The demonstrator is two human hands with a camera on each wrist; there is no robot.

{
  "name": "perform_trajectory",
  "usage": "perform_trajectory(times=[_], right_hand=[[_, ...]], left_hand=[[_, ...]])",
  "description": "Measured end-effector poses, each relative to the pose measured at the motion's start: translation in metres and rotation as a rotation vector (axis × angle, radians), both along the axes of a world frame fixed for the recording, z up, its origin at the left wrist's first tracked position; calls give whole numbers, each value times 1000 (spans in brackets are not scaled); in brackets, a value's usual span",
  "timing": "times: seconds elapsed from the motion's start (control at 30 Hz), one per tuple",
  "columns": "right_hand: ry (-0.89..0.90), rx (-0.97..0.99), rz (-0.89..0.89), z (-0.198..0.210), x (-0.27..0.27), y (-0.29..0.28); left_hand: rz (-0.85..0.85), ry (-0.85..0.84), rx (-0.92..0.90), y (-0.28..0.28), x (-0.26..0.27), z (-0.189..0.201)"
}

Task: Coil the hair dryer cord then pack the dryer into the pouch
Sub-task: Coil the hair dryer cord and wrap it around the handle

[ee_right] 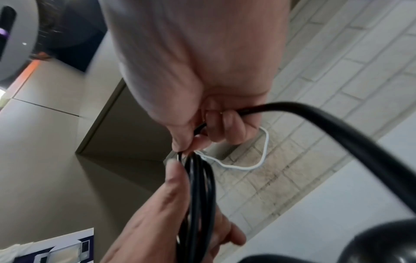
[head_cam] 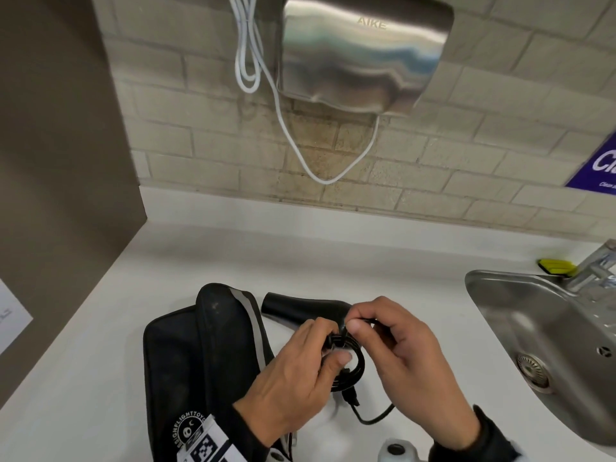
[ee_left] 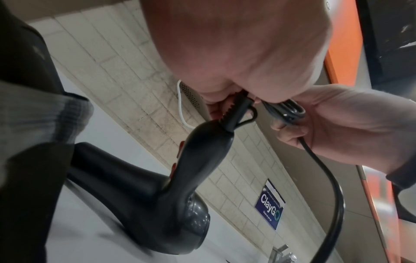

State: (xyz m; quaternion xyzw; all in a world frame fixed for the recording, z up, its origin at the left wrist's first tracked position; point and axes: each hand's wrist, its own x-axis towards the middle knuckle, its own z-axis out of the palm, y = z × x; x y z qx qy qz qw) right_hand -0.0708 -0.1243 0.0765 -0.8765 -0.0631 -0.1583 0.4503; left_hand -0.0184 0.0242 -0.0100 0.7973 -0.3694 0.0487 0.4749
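Observation:
A black hair dryer lies on the white counter, nozzle to the left; in the left wrist view the dryer shows with its handle raised toward the hands. Its black cord is wound in a small coil. My left hand grips that coil, thumb over it. My right hand pinches a cord strand at the coil's top. A loose cord tail trails on the counter. The black pouch lies left of the dryer, under my left wrist.
A steel sink with a tap sits at the right. A metal hand dryer with white cables hangs on the brick wall. A brown partition closes the left side. A blue sign is at right.

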Motion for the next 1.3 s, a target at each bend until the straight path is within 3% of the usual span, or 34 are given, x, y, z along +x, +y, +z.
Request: perform_trajectory(times=[0.3,0.4,0.5,0.6,0.87,1.03,1.17,1.3], right_hand=[[21,537,-187,-34,4,15],[37,543,-213,-45,1,20],[41,547,-112,-53,-7,22],[65,461,-16,-60,-13,19],[115,293,22,-53,-14,3],[110,302,-21,-46,-16,-2],[72,421,-109,-48,-18,-5],[45,441,-85,-52,-21,-6]], left_hand=[[48,47,-175,-4,-3,-5],[53,116,-279,-6,-7,-2],[75,149,-332,-7,-6,-1],[104,153,-325,-5,-3,-2],[102,201,-251,-3,-13,12],[82,413,-381,1,-14,29],[24,653,-391,6,-11,35],[-3,763,-410,7,-14,35]])
